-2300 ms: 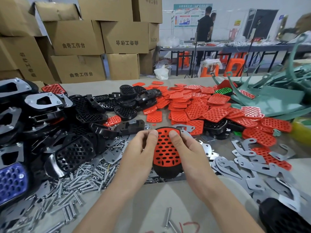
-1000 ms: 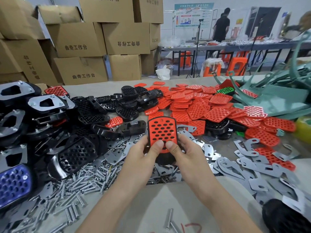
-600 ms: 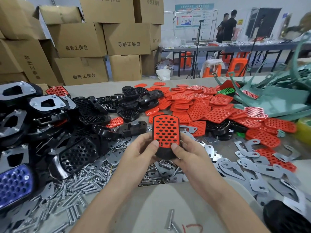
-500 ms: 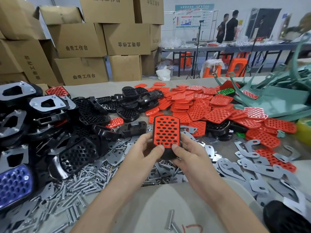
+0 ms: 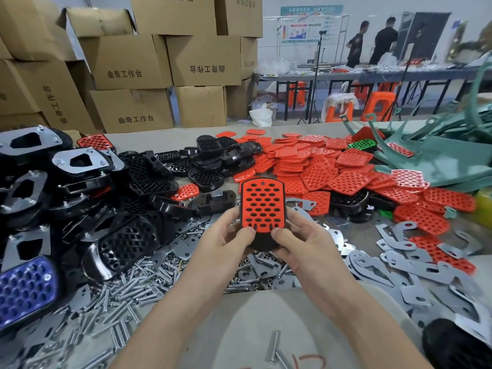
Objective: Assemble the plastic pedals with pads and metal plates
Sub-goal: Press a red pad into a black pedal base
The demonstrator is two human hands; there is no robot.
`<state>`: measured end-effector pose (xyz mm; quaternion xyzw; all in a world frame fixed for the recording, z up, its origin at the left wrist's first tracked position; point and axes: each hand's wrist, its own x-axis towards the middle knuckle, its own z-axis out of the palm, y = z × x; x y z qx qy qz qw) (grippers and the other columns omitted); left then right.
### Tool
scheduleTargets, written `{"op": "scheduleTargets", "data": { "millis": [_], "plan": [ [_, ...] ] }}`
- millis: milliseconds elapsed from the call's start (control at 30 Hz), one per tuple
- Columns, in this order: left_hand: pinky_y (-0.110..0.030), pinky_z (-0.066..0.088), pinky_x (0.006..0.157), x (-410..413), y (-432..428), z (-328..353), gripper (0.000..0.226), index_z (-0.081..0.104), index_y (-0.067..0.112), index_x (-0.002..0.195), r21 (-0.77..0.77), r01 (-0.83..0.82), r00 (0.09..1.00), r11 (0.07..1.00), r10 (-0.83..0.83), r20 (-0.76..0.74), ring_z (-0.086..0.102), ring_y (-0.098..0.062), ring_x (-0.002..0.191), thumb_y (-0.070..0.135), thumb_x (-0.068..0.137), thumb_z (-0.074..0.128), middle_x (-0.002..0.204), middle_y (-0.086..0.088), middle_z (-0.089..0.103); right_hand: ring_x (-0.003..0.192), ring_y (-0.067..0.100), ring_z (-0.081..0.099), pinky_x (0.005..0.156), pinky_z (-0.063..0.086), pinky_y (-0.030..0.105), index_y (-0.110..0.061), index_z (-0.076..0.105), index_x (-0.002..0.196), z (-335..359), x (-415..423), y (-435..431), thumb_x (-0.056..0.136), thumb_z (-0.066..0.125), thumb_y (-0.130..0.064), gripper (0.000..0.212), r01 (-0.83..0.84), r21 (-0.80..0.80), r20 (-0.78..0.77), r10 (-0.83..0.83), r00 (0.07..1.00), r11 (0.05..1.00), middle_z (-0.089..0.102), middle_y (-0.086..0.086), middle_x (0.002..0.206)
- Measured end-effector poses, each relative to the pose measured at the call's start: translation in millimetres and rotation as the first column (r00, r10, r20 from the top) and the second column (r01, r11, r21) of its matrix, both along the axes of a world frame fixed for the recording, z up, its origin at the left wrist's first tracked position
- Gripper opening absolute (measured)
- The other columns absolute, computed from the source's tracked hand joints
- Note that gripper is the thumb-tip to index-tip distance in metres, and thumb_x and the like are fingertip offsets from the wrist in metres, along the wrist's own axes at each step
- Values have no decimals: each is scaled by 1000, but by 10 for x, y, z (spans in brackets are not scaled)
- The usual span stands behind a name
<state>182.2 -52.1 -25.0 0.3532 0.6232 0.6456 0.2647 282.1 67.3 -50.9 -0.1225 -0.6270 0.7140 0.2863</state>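
Head view: I see the left grip (image 5: 229,237) and right grip (image 5: 302,242) pinching the pedal (image 5: 262,243) at its near end, thumbs on its pad (image 5: 262,203) (red, set in the black body), raised above bolts (image 5: 133,286) and plates (image 5: 415,272) on the tabletop (image 5: 266,323).

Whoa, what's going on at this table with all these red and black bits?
A person is assembling pedals by hand. The left hand and right hand together hold up one black pedal, with the thumbs pressing the lower edge of the red pad fitted on its face. Loose red pads, black shells, metal plates and bolts lie heaped around.
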Motion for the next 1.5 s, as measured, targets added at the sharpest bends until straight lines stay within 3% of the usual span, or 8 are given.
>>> {"op": "scheduleTargets", "data": {
  "millis": [400,533,600,867,1000,1133,1267,1500],
  "plan": [
    [-31,56,90,-80,-51,111,26,60,34,121,-70,-173,963,982,153,-220,70,-5,95,19,103,49,106,11,74,108,24,73,93,60,35,-10,73,116,120,-11,1,102,51,-1,27,77,-324,-102,-116,988,943,77,11,112],
    [-15,47,62,-156,-267,164,11,61,42,99,-337,-218,806,916,-26,-591,63,-2,74,35,100,52,89,22,65,90,23,76,69,63,33,-6,70,114,176,54,128,102,54,-5,20,141,-609,-119,-265,957,781,77,14,107],
    [-17,47,77,-107,-288,119,15,58,44,111,-504,-235,641,831,-257,-723,57,3,85,38,103,47,100,23,59,90,25,76,73,64,36,-1,66,122,178,79,141,101,55,-4,24,94,-648,-167,-261,951,755,75,17,111],
    [-27,40,72,-62,-154,-112,20,45,37,115,-495,-406,284,769,-409,-868,47,-9,110,22,103,50,111,16,44,110,43,69,85,63,42,5,52,135,157,79,76,93,49,19,45,58,-602,-190,-213,958,796,65,32,123],
    [-18,45,74,-67,-160,-90,5,55,35,101,-311,-298,592,902,-81,-802,56,0,91,32,101,52,92,19,59,107,42,71,83,64,42,-2,52,135,155,90,54,92,49,22,49,52,-549,-176,-175,969,834,67,28,113],
    [-10,49,68,16,-58,-46,11,67,31,96,39,-310,875,950,301,-378,70,-5,76,21,96,63,83,14,73,106,43,72,79,63,38,-9,56,131,132,77,28,93,52,18,47,56,-484,-138,-139,981,874,72,15,99],
    [-18,55,79,96,28,-63,10,68,26,94,156,-286,923,945,316,-222,74,-9,86,16,95,67,86,7,77,100,39,75,84,63,40,-16,57,129,115,59,-21,95,51,15,46,58,-366,-97,-101,990,929,75,16,109],
    [-9,48,70,134,10,-115,14,66,32,84,146,-325,801,934,354,-482,69,-1,79,22,90,74,82,21,72,112,22,72,87,61,32,-32,55,135,74,-6,-109,95,55,13,60,85,-130,-114,-100,988,988,72,9,121]
  ]
}}
